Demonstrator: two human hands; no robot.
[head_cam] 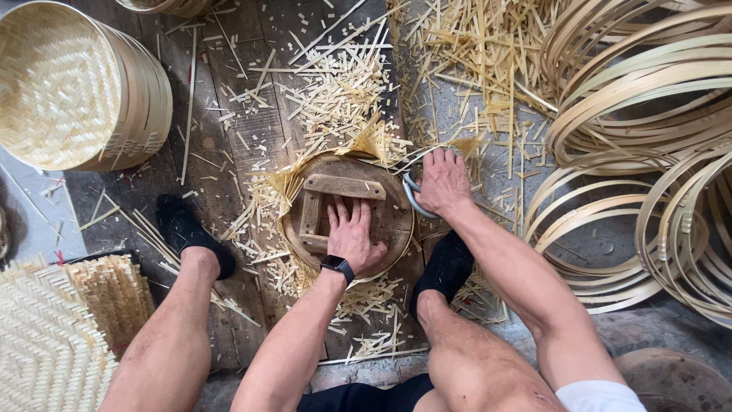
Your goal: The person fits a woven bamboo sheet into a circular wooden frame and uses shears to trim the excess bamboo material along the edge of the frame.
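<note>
Left hand [352,235]: lay flat, fingers spread, pressed on the round wooden form with nailed cross-battens [347,214]; a black wrist device [338,266] sat on its wrist.
Right hand [441,181]: was curled around the grey metal handles of a pair of shears [412,195], at the form's right edge.
Round wooden form: sat on the dark plank floor [229,130] between the two black-socked feet [191,233], with pale woven bamboo matting [280,187] sticking out beneath its rim at the upper left and top.
Shears: blades were hidden under the right hand and the matting; whether they were parted could not be told.
Pale bamboo offcuts [335,91]: were strewn thickly over the floor above and around the form.
Finished round bamboo basket with woven base [72,88]: lay on its side at upper left, well apart from the hands.
Coiled pale bamboo strip hoops [640,114]: were piled at right, near the right forearm.
Flat woven bamboo mats [53,328]: were stacked at lower left, beside the left leg.
</note>
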